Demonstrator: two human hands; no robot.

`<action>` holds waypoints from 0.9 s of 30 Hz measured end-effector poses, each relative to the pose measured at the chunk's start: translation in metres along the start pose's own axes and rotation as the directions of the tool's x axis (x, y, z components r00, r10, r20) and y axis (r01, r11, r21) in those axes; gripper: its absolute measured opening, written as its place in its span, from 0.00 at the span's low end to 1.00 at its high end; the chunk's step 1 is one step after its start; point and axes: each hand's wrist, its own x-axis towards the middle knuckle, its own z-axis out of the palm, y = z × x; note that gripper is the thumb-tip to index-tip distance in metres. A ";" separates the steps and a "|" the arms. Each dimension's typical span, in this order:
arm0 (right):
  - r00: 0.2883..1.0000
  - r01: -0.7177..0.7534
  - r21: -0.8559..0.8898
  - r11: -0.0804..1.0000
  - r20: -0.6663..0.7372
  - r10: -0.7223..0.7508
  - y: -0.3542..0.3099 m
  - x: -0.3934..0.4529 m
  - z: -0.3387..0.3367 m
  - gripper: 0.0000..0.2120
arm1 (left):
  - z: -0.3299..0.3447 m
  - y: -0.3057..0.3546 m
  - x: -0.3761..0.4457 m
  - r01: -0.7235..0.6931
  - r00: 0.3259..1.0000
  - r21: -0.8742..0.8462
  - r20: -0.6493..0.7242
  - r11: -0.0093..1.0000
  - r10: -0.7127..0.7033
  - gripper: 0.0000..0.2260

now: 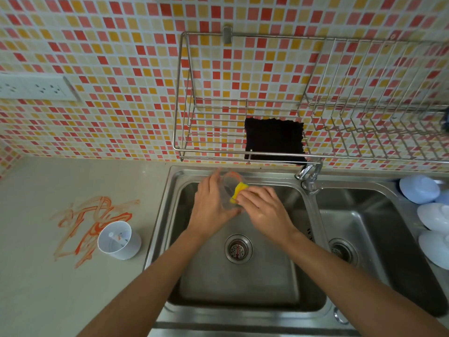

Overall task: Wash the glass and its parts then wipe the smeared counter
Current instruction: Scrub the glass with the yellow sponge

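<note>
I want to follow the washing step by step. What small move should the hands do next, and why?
Probably keep turning the clear glass in the left hand while the right hand rubs the yellow sponge around its rim. The glass shows an orange trace near the rim, so scrubbing seems unfinished. Both are held over the left sink basin.

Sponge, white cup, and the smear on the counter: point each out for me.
Sponge (237, 192): head view, yellow part showing at the right hand's fingertips.
White cup (126, 249): head view, outer wall.
Smear (102, 210): head view, orange streaks above the cup.
</note>
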 end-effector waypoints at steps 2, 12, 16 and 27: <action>0.999 -0.045 0.031 0.999 0.007 0.045 -0.007 0.003 0.002 0.05 | 0.005 0.000 -0.001 0.022 0.995 0.050 -0.099 0.999 -0.017 0.41; 0.927 0.109 0.135 0.985 0.345 -0.150 0.012 0.000 -0.004 0.18 | -0.015 -0.016 0.012 -0.232 0.962 -0.053 0.132 0.971 0.237 0.34; 0.941 0.128 0.044 0.991 0.309 -0.136 0.027 0.008 -0.015 0.16 | -0.016 -0.011 0.014 -0.228 0.936 -0.089 0.255 0.970 0.243 0.39; 0.949 -0.200 0.295 0.934 0.295 0.110 -0.004 -0.024 -0.009 0.17 | -0.020 -0.007 0.018 -0.282 0.885 -0.030 0.378 0.959 0.272 0.38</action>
